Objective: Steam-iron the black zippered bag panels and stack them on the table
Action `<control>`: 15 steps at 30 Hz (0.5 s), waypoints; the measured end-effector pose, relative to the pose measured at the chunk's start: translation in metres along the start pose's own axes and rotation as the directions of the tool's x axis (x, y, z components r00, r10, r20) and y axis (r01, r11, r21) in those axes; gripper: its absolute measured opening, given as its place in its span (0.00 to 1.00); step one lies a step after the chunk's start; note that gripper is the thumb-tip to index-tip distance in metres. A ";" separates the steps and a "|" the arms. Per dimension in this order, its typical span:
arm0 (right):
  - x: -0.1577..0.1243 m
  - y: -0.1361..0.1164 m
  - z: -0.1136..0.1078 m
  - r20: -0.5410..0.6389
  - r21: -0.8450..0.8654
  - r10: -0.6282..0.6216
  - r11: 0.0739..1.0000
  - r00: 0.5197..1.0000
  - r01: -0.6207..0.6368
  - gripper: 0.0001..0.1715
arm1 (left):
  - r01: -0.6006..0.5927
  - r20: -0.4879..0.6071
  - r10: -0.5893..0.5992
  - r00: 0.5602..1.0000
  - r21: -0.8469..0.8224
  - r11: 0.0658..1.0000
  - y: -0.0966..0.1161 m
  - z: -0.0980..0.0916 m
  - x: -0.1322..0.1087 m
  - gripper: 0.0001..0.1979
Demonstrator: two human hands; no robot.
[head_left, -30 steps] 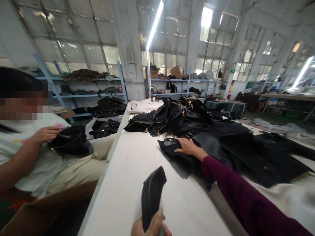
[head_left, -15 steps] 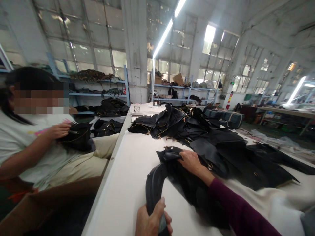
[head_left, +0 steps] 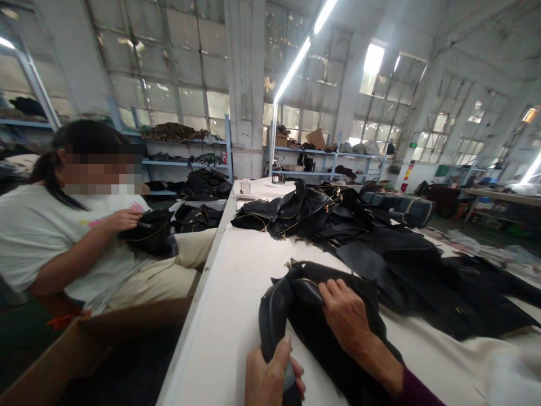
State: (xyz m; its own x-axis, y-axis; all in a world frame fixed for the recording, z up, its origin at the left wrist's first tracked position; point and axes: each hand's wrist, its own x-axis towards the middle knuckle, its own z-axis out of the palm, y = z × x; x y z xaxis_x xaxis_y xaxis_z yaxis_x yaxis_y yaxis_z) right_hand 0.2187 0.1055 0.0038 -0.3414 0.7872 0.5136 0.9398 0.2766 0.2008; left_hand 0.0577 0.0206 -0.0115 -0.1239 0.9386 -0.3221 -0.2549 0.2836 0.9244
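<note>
My left hand [head_left: 273,372] is closed around the lower end of a long black leather-like strip [head_left: 271,324]. The strip curves up and meets a black bag piece [head_left: 323,352] that carries a gold-toothed zipper. On that piece my right hand [head_left: 349,318] is closed, fingertips pinching the material just beside the zipper. The piece droops toward the table's near side, and its lower part is partly covered by my right forearm. Whether the strip is sewn to the piece I cannot tell.
Beyond my hands, a heap of black zippered pieces [head_left: 291,211] covers the white table [head_left: 224,316]. To the left a seated co-worker [head_left: 84,254] handles another black piece [head_left: 147,239]. A brown carton [head_left: 139,321] stands by the table's left edge.
My right hand has shifted its grip nearer to me along the bag piece, and the zipper now shows. My left hand keeps hold of the strip. The view has turned slightly left.
</note>
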 end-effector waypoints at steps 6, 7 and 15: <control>-0.007 0.019 0.016 0.047 0.072 -0.235 0.970 0.971 0.231 0.09 | -0.003 -0.045 0.002 0.999 -0.022 1.000 0.002 -0.001 -0.005 0.24; -0.007 0.020 0.014 0.077 0.124 -0.278 0.956 0.958 0.267 0.09 | 0.001 -0.042 -0.002 0.999 -0.023 1.000 0.002 -0.001 -0.004 0.24; 0.006 0.054 -0.010 -0.005 0.220 0.234 0.949 0.972 -0.227 0.23 | 0.038 -0.018 -0.037 0.999 0.016 0.999 -0.003 -0.002 -0.001 0.28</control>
State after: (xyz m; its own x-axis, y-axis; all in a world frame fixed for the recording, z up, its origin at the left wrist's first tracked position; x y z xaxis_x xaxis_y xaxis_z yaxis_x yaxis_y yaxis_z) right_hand 0.2667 0.1200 0.0259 -0.1119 0.8272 0.5506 0.9727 0.2045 -0.1095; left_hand 0.0562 0.0189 -0.0142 -0.1315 0.9236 -0.3600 -0.2445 0.3217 0.9147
